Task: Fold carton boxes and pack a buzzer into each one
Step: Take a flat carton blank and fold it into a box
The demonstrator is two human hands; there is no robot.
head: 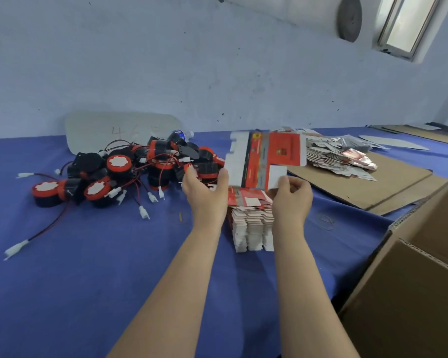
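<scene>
Print on the flat carton [265, 158], held at centre, is too blurred to read. It covers the far end of the carton stack [251, 223]. At four o'clock, the frame's right and bottom edges cut off the brown cardboard box [411, 293].

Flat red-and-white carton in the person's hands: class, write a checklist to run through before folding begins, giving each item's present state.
1. The flat red-and-white carton is lifted clear of the stack of flat cartons: ok.
2. The right hand pinches its lower white flap: ok.
3. The left hand grips its left edge firmly: cannot tell; straight fingers touch it.
4. Carton opened into a tube: not ok, it is flat.
5. The pile of black-and-red round buzzers lies close by the left hand: ok.
</scene>
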